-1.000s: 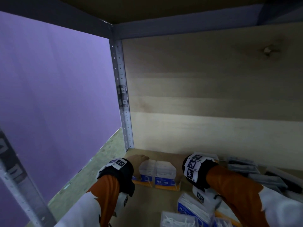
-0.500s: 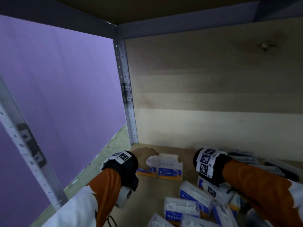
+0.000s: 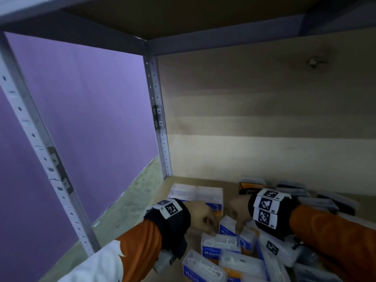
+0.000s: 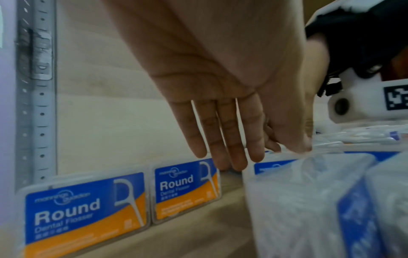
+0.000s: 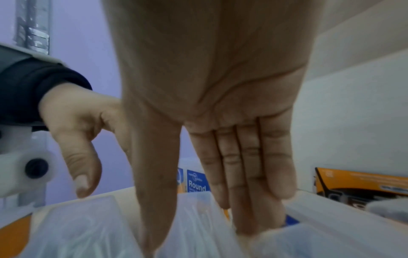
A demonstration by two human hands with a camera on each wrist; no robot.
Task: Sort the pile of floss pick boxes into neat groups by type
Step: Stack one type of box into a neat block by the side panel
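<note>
My right hand [image 3: 238, 212] pinches 1 Round box [image 3: 230, 225] atop the near pile [image 3: 234, 259]; my left hand [image 3: 200, 215] hangs slack-fingered beside it. 2 sorted boxes [image 3: 196, 193] stand far left. Lifting carelessly could topple neighbouring boxes.

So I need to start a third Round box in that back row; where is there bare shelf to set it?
Bare board lies between the two standing Round boxes and the orange-black box along the back wall. The front right is crowded with the loose pile.
</note>
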